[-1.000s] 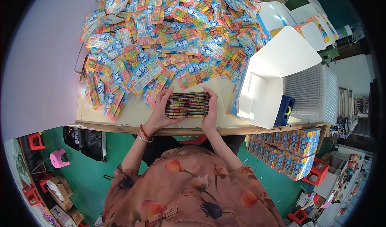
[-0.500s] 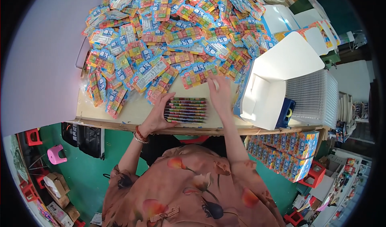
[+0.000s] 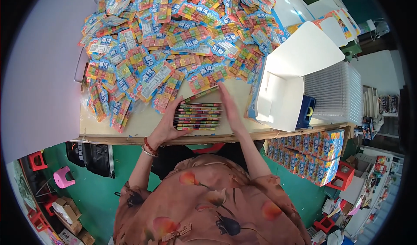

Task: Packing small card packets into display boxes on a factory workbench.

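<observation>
A row of flat, colourful blister packs [image 3: 197, 118] stands on edge in a stack near the table's front edge. My left hand [image 3: 166, 124] wraps the stack's left end, thumb on the near side and fingers on the far side. Just beyond the row, one more blister pack [image 3: 200, 95] slants up to the right, its left end by my left fingertips. At its right end are the fingertips of my right hand [image 3: 230, 110], closed on that pack; the palm lies along the stack's right side. Part of the grip is hidden.
A large heap of blister packs [image 3: 173, 36] covers the table's far side. An open white carton [image 3: 280, 93] stands at the right, beside a dark blue tape dispenser [image 3: 307, 111] and stacked clear plastic trays [image 3: 334, 93]. Printed boxes [image 3: 306, 156] are piled below the table edge.
My right hand has come from the heap's near edge to the stack's right end. A slanted pack now shows at the row's far side. The view has shifted slightly.
</observation>
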A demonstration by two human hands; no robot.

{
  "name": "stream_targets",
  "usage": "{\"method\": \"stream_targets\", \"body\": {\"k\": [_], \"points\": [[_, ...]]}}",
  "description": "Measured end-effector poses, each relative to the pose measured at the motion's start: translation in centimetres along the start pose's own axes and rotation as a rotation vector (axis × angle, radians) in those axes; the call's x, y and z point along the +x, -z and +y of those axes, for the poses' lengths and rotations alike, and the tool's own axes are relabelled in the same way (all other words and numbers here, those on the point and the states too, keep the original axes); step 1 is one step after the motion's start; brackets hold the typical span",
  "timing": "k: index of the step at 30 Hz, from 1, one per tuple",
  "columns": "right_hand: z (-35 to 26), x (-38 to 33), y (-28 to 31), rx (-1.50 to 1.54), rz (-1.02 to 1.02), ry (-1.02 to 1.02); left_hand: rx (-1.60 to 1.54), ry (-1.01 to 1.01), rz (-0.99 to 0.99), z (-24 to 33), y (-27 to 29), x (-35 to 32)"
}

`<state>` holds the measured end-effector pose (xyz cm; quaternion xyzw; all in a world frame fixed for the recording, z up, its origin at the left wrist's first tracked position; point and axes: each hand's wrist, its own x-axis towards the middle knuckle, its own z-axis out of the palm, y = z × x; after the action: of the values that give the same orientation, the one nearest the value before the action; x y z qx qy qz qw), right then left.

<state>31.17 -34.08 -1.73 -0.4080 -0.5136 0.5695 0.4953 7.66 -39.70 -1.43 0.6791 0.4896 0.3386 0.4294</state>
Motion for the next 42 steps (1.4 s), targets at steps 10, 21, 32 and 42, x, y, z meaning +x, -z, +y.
{"method": "stream_targets", "body": {"k": [10,21,32,42], "points": [[-1.2,6.0,-0.9,-0.773,0.208,0.186,0.007,-0.085,0.052,0.0,-1.1,-0.4],[-1.1,7.6,0.6,-1.058,-0.173,0.128,-0.026,-0.071,0.039,-0.9,0.9,0.5],[0.1,3.3,0.1,-0.272,-0.343,-0.209,0.045,-0.014,0.029,-0.2,1.3,1.0],[0.7,-2.4,-2.3,0.069,-0.086,0.05,-0.172,0.077,0.097,1.7,-1.0,-0.3]]}}
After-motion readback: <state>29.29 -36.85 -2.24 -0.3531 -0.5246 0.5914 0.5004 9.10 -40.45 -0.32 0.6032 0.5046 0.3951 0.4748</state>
